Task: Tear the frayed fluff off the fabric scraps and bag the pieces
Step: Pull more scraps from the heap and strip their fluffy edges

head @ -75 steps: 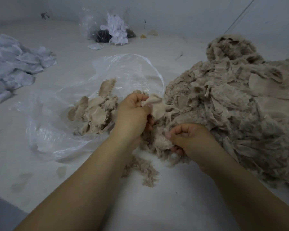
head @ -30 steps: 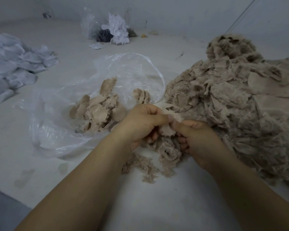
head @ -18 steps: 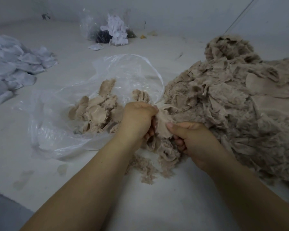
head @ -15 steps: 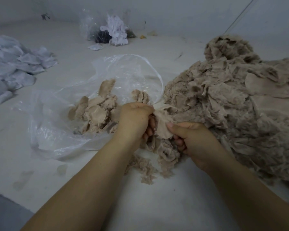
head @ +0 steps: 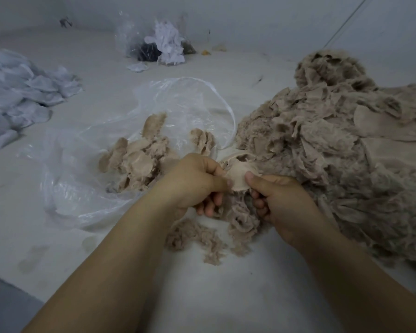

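Nearest the camera, both forearms are seen reaching forward and converging over the pale work surface (head: 202,296), with a small heap of torn-off fluff (head: 197,239) lying on it just below the wrists. Between the two hands a single beige fabric scrap (head: 237,179) is held: the left hand (head: 192,181) is curled round its left edge with the thumb pressed on top, and the right hand (head: 281,200) pinches its right edge between thumb and bent fingers, so that the piece is stretched roughly left to right while a frayed, fluffy tail (head: 243,219) hangs from it toward the camera. Both hands are thus closed on the same scrap, knuckles almost touching. The coming move is judged to be a pull apart, or a downward strip of the tail by one hand. The clear plastic bag (head: 87,193) lies open just beyond and to the left of the left hand, cleaned pieces (head: 135,162) already inside, so the left hand is nearer for the drop. The large unsorted pile of scraps (head: 346,152) rises beside and beyond the right hand. Farther off, white pieces (head: 22,92) and a second bag (head: 159,42) are seen.
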The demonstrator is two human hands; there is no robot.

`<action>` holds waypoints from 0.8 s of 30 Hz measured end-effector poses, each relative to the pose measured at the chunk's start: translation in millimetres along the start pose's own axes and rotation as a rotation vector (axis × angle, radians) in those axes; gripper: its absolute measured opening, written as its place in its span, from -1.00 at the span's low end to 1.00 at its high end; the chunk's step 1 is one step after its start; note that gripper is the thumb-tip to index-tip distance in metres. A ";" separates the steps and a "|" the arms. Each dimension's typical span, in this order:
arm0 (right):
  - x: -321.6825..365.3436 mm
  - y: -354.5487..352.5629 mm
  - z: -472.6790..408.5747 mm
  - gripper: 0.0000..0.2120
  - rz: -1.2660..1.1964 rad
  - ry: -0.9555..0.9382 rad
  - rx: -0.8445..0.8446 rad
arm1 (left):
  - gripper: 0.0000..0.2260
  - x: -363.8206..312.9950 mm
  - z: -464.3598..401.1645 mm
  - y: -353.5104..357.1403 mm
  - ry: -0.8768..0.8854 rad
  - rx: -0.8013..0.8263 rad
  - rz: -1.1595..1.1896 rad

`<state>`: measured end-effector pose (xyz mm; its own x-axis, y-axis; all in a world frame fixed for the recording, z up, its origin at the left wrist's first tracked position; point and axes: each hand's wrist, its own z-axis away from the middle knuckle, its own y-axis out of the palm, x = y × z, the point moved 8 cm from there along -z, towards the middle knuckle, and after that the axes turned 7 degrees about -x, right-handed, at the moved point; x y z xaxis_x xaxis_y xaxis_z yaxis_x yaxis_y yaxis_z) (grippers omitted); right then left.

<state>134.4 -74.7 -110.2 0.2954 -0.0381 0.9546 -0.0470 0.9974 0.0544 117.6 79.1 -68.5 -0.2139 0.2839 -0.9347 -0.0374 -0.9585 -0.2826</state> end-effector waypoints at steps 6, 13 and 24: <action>0.8 0.7 0.0 -0.57 0.007 0.001 -0.003 | -0.71 -1.3 -1.0 8.3 0.011 0.012 -0.035; 1.3 1.3 0.3 -0.71 0.003 -0.001 0.045 | -0.84 -2.2 -28.3 -39.5 0.040 -0.473 0.545; -2.3 -0.2 -3.9 -0.69 -0.018 0.025 0.036 | -0.81 -7.5 -10.9 -0.3 0.271 -0.305 -0.583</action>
<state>137.5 -74.6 -113.5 0.3204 -0.0536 0.9458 -0.0756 0.9938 0.0820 129.8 77.6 -63.8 0.0096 0.7828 -0.6222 0.2114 -0.6097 -0.7639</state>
